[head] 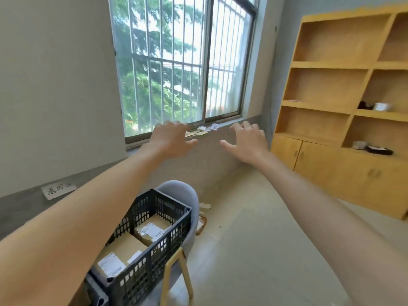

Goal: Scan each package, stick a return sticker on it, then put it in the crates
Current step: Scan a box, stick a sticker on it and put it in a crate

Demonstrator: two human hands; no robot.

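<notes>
1. two hands are raised in front of the window, both arms stretched out from the bottom corners of the view.
2. the left hand has its fingers spread and loosely bent, released, holding nothing.
3. the right hand is the same: fingers splayed, thumb out to the side, released and holding nothing.
4. one black crate with lattice walls sits below the left arm, resting on a grey chair with yellow wooden legs.
5. two packages lie inside the crate, both brown cardboard with white labels on top: the near package at the end closer to the camera, the far package just beside it toward the chair back.
6. a second dark crate edge shows at the bottom, just beside the first; what it holds cannot be told.
7. one white paper sign with handwritten characters is stuck on the wall to the left.
8. a few scraps of paper and card lie on the window sill between the two hands.
9. one wooden shelf unit stands at the right, with a few small items in its right-hand compartments, too small to tell.
</notes>
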